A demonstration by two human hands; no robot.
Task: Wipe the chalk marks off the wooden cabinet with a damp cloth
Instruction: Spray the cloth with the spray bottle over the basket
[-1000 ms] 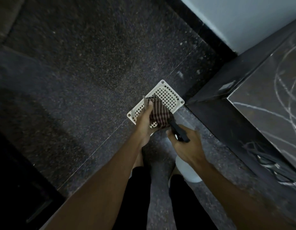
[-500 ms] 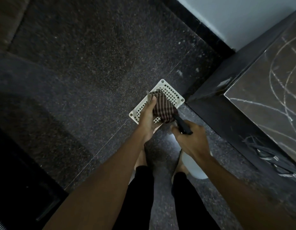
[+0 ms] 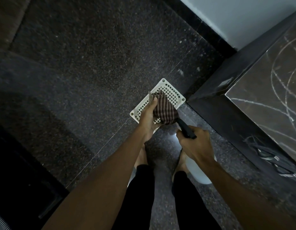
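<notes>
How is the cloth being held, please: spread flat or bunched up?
Bunched up: the left hand grips the cloth in a wad.

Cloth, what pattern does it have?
The cloth is dark brown with pale stripes forming a check, best seen in the head view.
</notes>
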